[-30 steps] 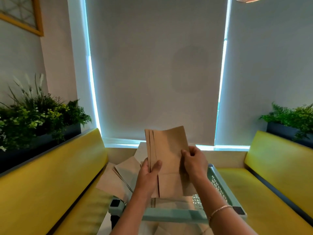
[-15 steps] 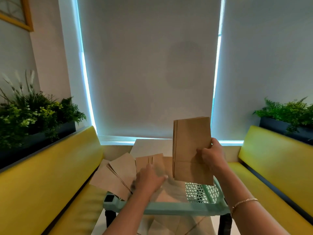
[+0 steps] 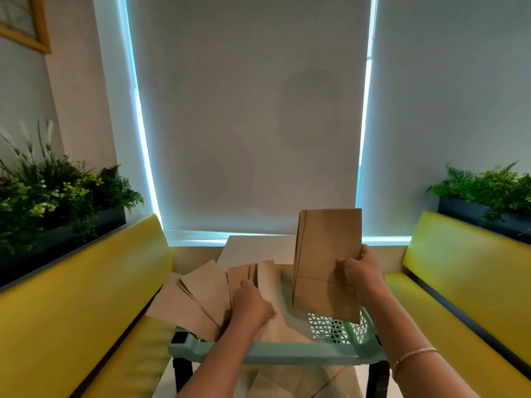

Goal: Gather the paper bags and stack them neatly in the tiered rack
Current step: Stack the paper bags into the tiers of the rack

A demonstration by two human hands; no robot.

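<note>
Bag stack (image 3: 327, 262) shifted right, right hand (image 3: 363, 272) gripping; left hand (image 3: 250, 304) curled on bags in rack (image 3: 275, 356).

— What does the person wear on the arms?

— Nothing in the way of sleeves: both forearms are bare up to the bottom edge of the view.

— Any jewellery?

— A thin chain bracelet (image 3: 413, 356) with a pale gold shine circles the right wrist, below the right hand (image 3: 363, 272). The left hand (image 3: 251, 304) and its wrist carry nothing. No rings can be made out on the fingers.
</note>
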